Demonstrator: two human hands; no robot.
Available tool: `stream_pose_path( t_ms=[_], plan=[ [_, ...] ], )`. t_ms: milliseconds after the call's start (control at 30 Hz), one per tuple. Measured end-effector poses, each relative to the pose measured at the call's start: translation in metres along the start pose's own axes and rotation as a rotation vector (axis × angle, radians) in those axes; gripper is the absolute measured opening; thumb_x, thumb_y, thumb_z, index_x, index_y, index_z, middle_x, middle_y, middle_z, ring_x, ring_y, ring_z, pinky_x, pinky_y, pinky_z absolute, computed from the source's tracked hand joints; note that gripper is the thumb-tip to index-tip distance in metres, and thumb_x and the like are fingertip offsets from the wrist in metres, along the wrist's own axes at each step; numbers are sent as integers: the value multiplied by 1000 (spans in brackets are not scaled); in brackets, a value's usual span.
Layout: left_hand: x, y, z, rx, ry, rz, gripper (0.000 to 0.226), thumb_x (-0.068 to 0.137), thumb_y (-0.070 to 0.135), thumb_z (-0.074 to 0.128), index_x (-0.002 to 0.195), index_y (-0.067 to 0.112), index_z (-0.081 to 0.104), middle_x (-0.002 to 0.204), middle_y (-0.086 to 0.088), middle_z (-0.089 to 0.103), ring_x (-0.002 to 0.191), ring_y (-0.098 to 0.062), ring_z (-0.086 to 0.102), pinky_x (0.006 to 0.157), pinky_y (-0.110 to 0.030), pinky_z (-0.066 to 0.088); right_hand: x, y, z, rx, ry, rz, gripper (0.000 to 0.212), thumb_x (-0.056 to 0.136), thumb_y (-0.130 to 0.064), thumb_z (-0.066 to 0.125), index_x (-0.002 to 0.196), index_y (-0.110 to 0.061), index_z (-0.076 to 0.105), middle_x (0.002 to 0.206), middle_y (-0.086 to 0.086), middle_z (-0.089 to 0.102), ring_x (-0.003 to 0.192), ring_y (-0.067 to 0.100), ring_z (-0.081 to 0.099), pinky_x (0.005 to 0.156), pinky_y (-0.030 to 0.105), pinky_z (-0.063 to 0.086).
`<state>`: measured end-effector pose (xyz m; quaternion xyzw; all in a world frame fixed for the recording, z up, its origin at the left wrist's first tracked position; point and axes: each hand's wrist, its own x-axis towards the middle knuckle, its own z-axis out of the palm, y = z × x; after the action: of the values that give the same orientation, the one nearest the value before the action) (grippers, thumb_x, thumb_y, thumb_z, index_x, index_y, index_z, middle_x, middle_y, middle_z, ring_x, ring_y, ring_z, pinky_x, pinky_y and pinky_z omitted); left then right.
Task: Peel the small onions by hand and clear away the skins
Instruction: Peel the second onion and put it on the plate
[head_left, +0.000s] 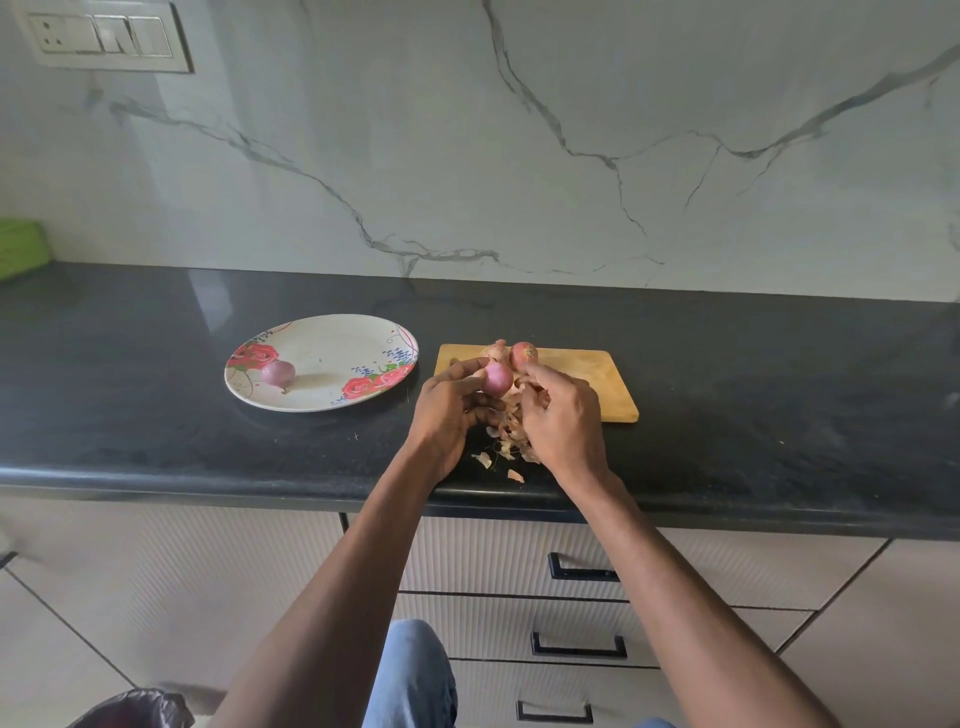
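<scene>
Head view shows the left hand (445, 410) pinching a small, smooth, slippery onion (497, 378) near the counter's (156, 431) front edge, while the right hand (561, 415) pinches its thin, crackly skin (511, 400).

The right hand (558, 415) covers part of the skins (511, 434) and the cutting board (597, 379). A green object (21, 249) is cut off at the left edge.
</scene>
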<state>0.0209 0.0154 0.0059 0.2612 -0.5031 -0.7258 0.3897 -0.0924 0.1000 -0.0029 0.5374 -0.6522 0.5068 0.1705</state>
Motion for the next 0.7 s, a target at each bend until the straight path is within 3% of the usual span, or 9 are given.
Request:
stream_pose_path(
  t_ms=[133,267,367,467,533,700],
  plan=[
    [1,0,0,5,1,6,24,101,2,47,112,5,68,91,-14,72,69,-19,65,62,-30,55,2,0,0,5,25,2,19,83,0,74,101,-4,78,100,6,77,88,16,71,82,35,59],
    [1,-2,2,22,-14,19,25,100,2,48,112,7,69,95,-14,72,70,-20,64,60,-30,53,4,3,-1,76,1,83,33,85,0,73,117,-9,73,106,0,76,90,11,71,82,19,56],
    [-1,-1,4,35,-16,40,27,100,0,47,112,7,69,97,-14,71,69,-18,64,58,-28,53,5,4,-1,69,30,91,25,85,0,72,108,-7,77,105,4,76,94,15,71,85,25,57],
    [-1,-2,5,67,-33,54,28,99,-1,47,110,9,70,93,-12,72,71,-20,64,59,-29,53,5,4,-1,122,-21,205,19,92,-22,73,106,-12,79,93,1,78,81,17,71,73,35,58],
    [-1,-3,6,83,-50,62,28,98,-1,48,108,12,71,94,-9,73,75,-19,66,64,-30,54,6,5,-2,157,-53,255,20,91,-28,74,102,-13,81,87,-1,78,77,15,70,69,37,55],
    [-3,-5,7,103,-84,107,23,96,5,61,115,11,73,103,-11,76,93,-22,73,82,-33,57,7,5,-4,263,-60,322,17,88,-28,78,93,-12,82,79,-5,77,75,10,70,63,23,53]
  ],
)
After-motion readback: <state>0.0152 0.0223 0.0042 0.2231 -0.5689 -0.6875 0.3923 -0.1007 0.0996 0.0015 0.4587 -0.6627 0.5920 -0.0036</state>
